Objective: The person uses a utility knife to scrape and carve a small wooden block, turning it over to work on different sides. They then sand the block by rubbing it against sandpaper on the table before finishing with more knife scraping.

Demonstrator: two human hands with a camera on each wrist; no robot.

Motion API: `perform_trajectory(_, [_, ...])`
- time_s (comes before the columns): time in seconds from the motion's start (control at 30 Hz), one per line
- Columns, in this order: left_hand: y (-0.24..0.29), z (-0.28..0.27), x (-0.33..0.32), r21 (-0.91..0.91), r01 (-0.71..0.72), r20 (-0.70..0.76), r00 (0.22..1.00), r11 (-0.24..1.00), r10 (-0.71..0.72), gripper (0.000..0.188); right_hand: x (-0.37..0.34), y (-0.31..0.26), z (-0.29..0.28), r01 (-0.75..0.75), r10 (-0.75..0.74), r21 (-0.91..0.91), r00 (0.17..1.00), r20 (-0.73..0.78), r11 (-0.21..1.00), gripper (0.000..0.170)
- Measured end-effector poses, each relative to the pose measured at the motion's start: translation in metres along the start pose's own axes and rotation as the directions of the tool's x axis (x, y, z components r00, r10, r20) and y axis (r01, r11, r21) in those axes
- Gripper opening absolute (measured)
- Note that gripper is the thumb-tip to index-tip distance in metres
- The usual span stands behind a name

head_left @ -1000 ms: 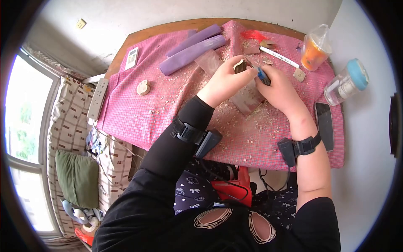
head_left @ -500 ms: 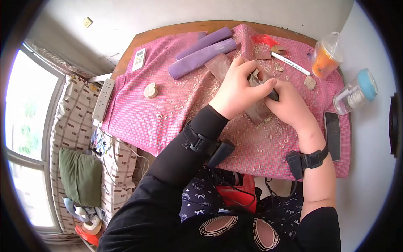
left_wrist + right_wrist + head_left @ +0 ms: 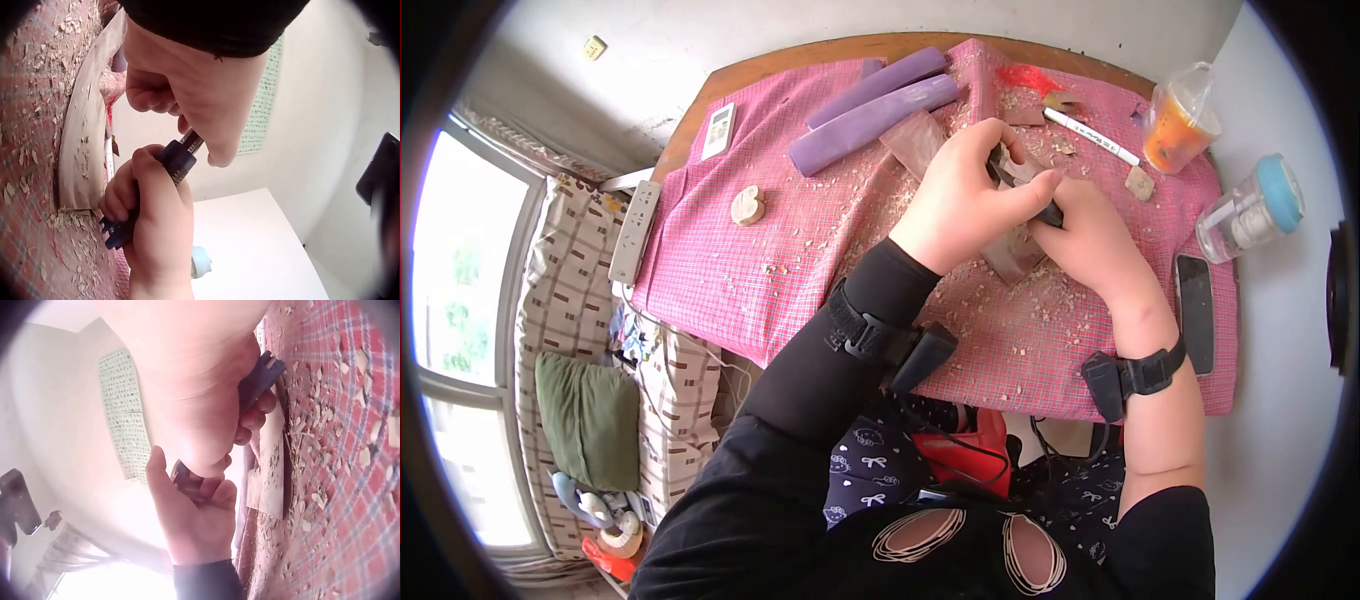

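Over the far middle of the table both hands work close together. My right hand (image 3: 1090, 245) grips a dark blue utility knife (image 3: 178, 160), its metal end pointing toward the left hand in the left wrist view. My left hand (image 3: 965, 205) has its fingers curled round a small dark brown piece (image 3: 997, 168), mostly hidden by the fingers. The left thumb reaches across to the knife's front end. Beneath the hands lies a dusty, flat board (image 3: 1012, 255), its far end (image 3: 915, 145) showing past the left hand.
Pale shavings litter the pink checked cloth (image 3: 850, 290). Two purple rolls (image 3: 870, 125), a white remote (image 3: 718, 131) and a carved pale piece (image 3: 747, 205) lie leftward. To the right are a white marker (image 3: 1090, 136), an orange drink cup (image 3: 1178, 128), a blue-lidded jar (image 3: 1250, 212) and a phone (image 3: 1195, 315).
Since a second ago, the left hand has turned over more, its thumb now stretched toward the right hand. The pale face of its piece is hidden now. In the last half second the hands barely shift.
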State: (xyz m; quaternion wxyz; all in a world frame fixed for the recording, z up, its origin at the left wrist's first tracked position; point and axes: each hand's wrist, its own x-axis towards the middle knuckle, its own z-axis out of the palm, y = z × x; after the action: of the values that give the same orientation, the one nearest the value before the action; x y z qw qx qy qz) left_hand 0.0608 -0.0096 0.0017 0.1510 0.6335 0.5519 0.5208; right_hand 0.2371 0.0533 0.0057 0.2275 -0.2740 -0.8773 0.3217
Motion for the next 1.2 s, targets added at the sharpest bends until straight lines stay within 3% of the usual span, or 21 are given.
perform_trajectory(0.1, [0.004,-0.001,0.000,-0.036,0.059,0.027,0.998,0.998,-0.058,0.036,0.001,0.008,0.003,0.031,-0.032,-0.023,0.997,-0.071,0.999,0.025])
perform_trajectory(0.2, [0.004,0.000,-0.003,-0.060,0.018,-0.013,1.000,0.998,-0.019,0.039,0.002,0.011,0.004,-0.012,0.017,0.062,0.996,-0.082,0.998,0.023])
perform_trajectory(0.3, [0.001,0.003,0.000,-0.035,-0.061,-0.110,0.992,0.998,0.057,0.039,0.002,0.009,0.000,-0.027,0.026,-0.011,0.994,-0.102,1.000,0.024])
perform_trajectory(0.4, [0.001,0.001,-0.002,-0.010,-0.038,-0.079,0.996,0.999,0.037,0.038,0.002,0.011,0.004,0.015,-0.011,0.040,0.995,-0.102,0.999,0.024])
perform_trajectory(0.47, [0.009,-0.002,-0.001,-0.059,0.065,-0.004,0.998,0.996,-0.065,0.035,0.000,0.003,0.001,0.000,0.004,0.053,0.997,-0.072,0.999,0.024])
perform_trajectory(0.73, [-0.001,0.002,-0.002,-0.018,0.051,-0.010,0.999,0.999,-0.052,0.032,0.000,0.002,-0.001,-0.017,0.020,0.055,0.998,-0.054,0.998,0.024])
perform_trajectory(0.93, [-0.004,0.003,-0.004,0.064,0.054,-0.031,0.998,0.996,-0.052,0.032,0.001,0.003,0.001,-0.049,0.050,0.019,0.998,-0.032,0.999,0.024])
perform_trajectory(1.2, [0.008,0.004,-0.003,0.017,0.099,-0.066,0.993,0.995,-0.098,0.032,0.000,-0.009,0.002,-0.053,0.030,-0.137,0.986,-0.164,0.989,0.025])
